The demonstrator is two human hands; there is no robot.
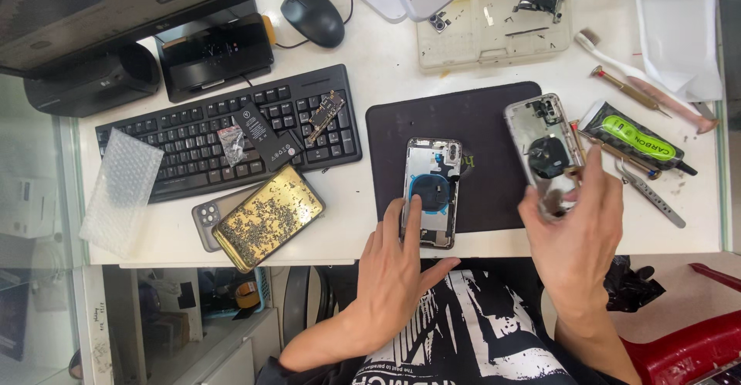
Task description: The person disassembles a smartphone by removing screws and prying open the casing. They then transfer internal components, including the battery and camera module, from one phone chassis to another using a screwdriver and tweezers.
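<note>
On the white worktop (pixel 386 68) lies a dark work mat (pixel 478 118), and both hands are busy at its near edge. The left hand (pixel 394 265) rests flat, fingers stretched out, its grip open and holding nothing; the index and middle fingertips press on the near end of an opened phone housing (pixel 432 184) with a round charging coil showing inside. That housing lies flat, straddling the mat's near left edge.

The right hand (pixel 575 234) is raised just right of it, its grip closed with thumb and fingers around the near end of a second phone housing (pixel 544 149), which is tilted up off the mat, its inner side facing the camera.

Just right of that housing lie a tube of adhesive (pixel 637 142) with a green label, metal tweezers (pixel 652 194) and a screwdriver (pixel 629 89). At the far side sits a clear parts tray (pixel 494 37) with small components. To the left are a black keyboard (pixel 224 134) carrying a phone battery (pixel 258 132) and a small circuit board (pixel 324 116), a gold-flecked phone back (pixel 266 217) near the worktop's front edge, a sheet of bubble wrap (pixel 120 188), and a computer mouse (pixel 312 14) farther back.
</note>
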